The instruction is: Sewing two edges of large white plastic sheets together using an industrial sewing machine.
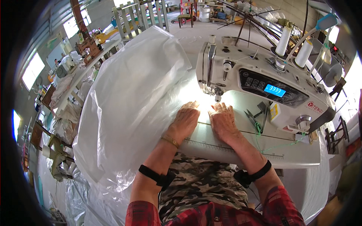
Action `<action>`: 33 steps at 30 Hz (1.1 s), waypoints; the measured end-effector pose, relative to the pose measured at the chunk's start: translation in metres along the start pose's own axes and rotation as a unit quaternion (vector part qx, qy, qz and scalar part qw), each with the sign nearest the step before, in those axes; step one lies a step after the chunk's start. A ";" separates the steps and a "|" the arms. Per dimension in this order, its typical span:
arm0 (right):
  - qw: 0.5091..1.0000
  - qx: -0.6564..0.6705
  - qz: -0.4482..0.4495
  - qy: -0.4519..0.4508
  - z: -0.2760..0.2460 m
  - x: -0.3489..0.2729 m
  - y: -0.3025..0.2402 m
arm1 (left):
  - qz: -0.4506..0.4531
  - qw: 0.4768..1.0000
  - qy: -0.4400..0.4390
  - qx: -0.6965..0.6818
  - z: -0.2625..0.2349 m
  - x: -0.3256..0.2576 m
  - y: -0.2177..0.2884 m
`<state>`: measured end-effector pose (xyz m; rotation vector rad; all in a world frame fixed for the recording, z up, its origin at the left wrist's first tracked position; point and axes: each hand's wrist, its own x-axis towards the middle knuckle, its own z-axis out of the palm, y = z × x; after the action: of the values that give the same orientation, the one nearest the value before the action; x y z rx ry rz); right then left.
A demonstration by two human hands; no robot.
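Note:
A white industrial sewing machine [264, 81] stands on a pale table [301, 154]. A big sheet of clear plastic film [128, 101] spreads left of the machine and runs under its needle area [217, 96]. My left hand [185, 119] lies flat on the film just left of the needle, fingers forward. My right hand [222, 121] presses flat on the bright patch of material right beside it, below the presser foot. Neither hand grips anything. A bracelet sits on my left wrist; black straps wrap both forearms.
Small scissors [252, 117] lie on the machine bed right of my right hand. Two white thread cones [283, 41] stand behind the machine. An older sewing machine [88, 47] sits on a far bench at left. More plastic film hangs down at lower left.

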<state>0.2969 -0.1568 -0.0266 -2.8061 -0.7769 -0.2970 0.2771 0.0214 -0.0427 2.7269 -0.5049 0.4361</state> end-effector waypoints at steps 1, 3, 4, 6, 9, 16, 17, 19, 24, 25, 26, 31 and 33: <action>1.000 -0.001 -0.002 -0.003 -0.003 0.000 -0.002 | -0.003 1.000 0.001 -0.002 -0.002 0.002 0.000; 0.999 -0.003 0.002 -0.036 -0.008 0.002 -0.006 | 0.012 1.000 -0.015 0.015 -0.006 0.010 -0.001; 0.999 -0.004 0.001 -0.036 -0.005 0.001 -0.004 | 0.011 1.000 -0.013 0.014 -0.002 0.011 -0.002; 0.999 0.009 -0.014 0.047 0.007 0.000 0.003 | 0.039 0.999 0.032 0.005 0.011 0.012 -0.009; 0.997 -0.020 -0.037 0.068 0.015 0.000 0.005 | 0.061 0.990 0.124 0.009 0.031 0.006 -0.021; 0.999 -0.022 -0.033 0.037 0.001 0.001 0.003 | 0.049 0.998 0.018 0.029 0.011 -0.002 -0.006; 0.999 -0.017 -0.034 0.034 0.001 0.001 0.002 | 0.023 0.998 -0.029 0.046 0.009 0.000 -0.006; 0.999 -0.013 -0.034 0.030 -0.001 0.002 0.002 | -0.002 0.995 -0.076 0.062 0.007 0.002 -0.004; 1.000 -0.015 -0.019 0.006 -0.002 0.003 0.001 | 0.008 1.000 0.019 0.017 0.022 0.001 -0.009; 1.000 -0.014 -0.020 0.005 -0.001 0.003 0.000 | 0.007 1.000 0.019 0.017 0.019 0.003 -0.008; 1.000 -0.019 -0.015 -0.003 0.000 0.003 0.000 | 0.015 0.999 0.016 0.024 0.017 0.006 -0.008; 1.000 -0.011 -0.005 0.017 0.008 0.002 0.005 | 0.030 0.999 0.014 0.010 0.005 0.018 -0.003; 0.999 0.003 -0.023 0.040 0.003 0.001 -0.002 | 0.030 0.999 0.019 0.028 0.018 0.006 -0.018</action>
<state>0.2978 -0.1539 -0.0293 -2.7549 -0.8241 -0.4127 0.2938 0.0287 -0.0616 2.7573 -0.5747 0.5228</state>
